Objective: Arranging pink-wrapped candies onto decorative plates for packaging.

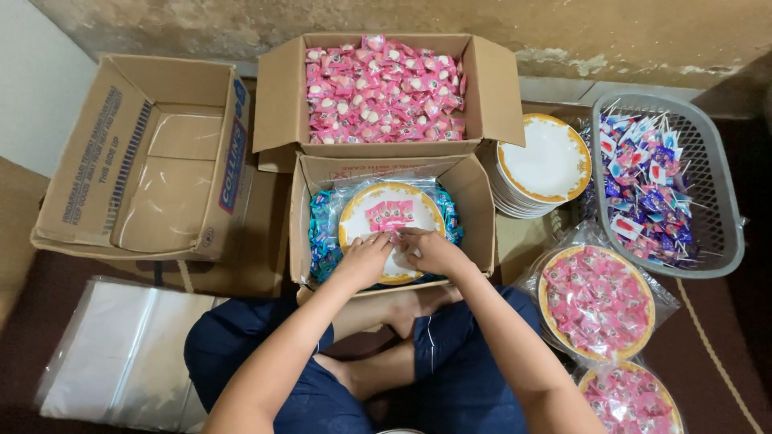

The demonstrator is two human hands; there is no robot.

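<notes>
A white plate with a gold rim (355, 210) rests inside the near cardboard box (476, 210), on top of blue-wrapped sweets (321, 241). A few pink-wrapped sweets (388, 214) lie in a row on the plate. My left hand (363, 259) and my right hand (430, 249) both rest on the plate's near part, fingers bent down onto small pink sweets; what the fingertips pinch is hidden. Behind it an open box (280, 96) is full of pink sweets (384, 90).
A stack of gold-rimmed plates (547, 161) stands right of the boxes, beside a grey basket (716, 193) of blue and white lollipops. Two bagged plates of pink sweets (597, 301) lie at right. An empty box (153, 161) and clear plastic bags (121, 354) are at left.
</notes>
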